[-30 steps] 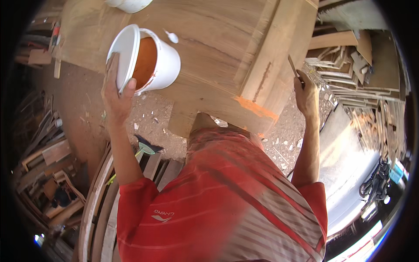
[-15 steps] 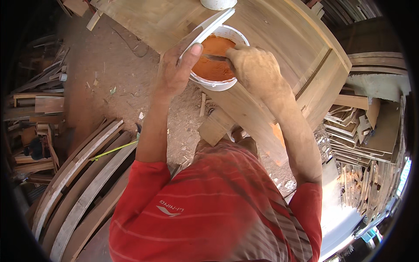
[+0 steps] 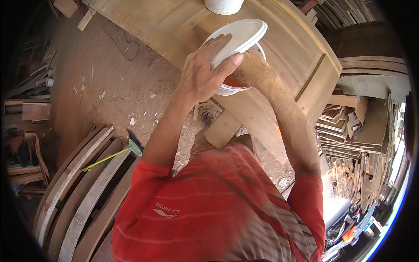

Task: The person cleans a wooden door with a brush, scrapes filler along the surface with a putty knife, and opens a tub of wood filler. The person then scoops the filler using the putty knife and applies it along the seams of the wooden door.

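While the left hand (image 3: 201, 74) clamps the lid (image 3: 244, 36), best kept tilted well clear, the right hand (image 3: 251, 70) works inside the bucket (image 3: 228, 91), its grip hidden from view.

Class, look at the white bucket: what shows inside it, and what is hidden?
Inside the white bucket, some orange material shows beside the right hand. That hand and the lid, held by the left hand, cover the rest, including anything the right hand grips.

White lid (image 3: 242, 36), orange paste (image 3: 233, 82), red striped shirt (image 3: 192, 205)
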A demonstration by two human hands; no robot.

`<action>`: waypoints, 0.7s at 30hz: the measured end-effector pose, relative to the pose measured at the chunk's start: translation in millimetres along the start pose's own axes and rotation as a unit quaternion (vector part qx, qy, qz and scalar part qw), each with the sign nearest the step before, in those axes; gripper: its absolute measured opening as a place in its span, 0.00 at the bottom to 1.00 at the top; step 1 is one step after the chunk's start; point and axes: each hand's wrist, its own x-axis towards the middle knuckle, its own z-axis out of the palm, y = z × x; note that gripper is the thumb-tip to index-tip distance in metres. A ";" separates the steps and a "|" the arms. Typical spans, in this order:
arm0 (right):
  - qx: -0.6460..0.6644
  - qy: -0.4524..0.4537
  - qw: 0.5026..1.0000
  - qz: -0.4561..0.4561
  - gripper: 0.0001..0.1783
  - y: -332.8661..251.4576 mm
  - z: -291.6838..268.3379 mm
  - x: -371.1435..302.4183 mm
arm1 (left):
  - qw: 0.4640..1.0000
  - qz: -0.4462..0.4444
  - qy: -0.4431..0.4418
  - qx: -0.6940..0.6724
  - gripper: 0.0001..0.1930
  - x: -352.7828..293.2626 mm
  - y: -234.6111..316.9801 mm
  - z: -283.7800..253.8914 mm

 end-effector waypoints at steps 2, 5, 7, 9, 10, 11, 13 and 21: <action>0.008 -0.010 1.000 0.001 0.12 -6.3 -4.2 -0.7 | 1.000 0.006 0.006 -0.010 0.39 -1.9 -6.2 -0.1; 0.018 -0.066 0.998 0.012 0.14 -25.8 -17.4 -1.8 | 0.999 0.005 -0.002 -0.039 0.39 -2.9 -1.7 -4.4; 0.026 -0.079 0.996 -0.007 0.13 -6.1 -7.0 3.0 | 0.998 0.005 -0.018 -0.056 0.38 0.6 4.5 -3.3; 0.057 -0.036 0.998 -0.009 0.13 -0.3 -24.6 -11.0 | 0.999 -0.033 -0.018 -0.035 0.37 -1.1 4.2 -3.4; 0.084 0.011 0.996 -0.003 0.12 -0.7 -41.8 -23.1 | 0.999 -0.036 -0.010 -0.030 0.37 -2.5 3.0 -3.7; 0.084 0.011 0.996 -0.008 0.12 -2.7 -58.5 -33.1 | 0.999 -0.025 -0.005 -0.026 0.37 -2.1 1.8 -2.2; 0.079 -0.029 0.992 0.092 0.12 -3.3 -82.8 -49.2 | 1.000 -0.013 0.000 -0.019 0.37 -3.5 -0.1 -1.5; 0.084 0.131 0.985 0.070 0.13 25.7 -49.9 -81.1 | 1.000 0.016 0.007 -0.005 0.35 -1.0 5.2 2.6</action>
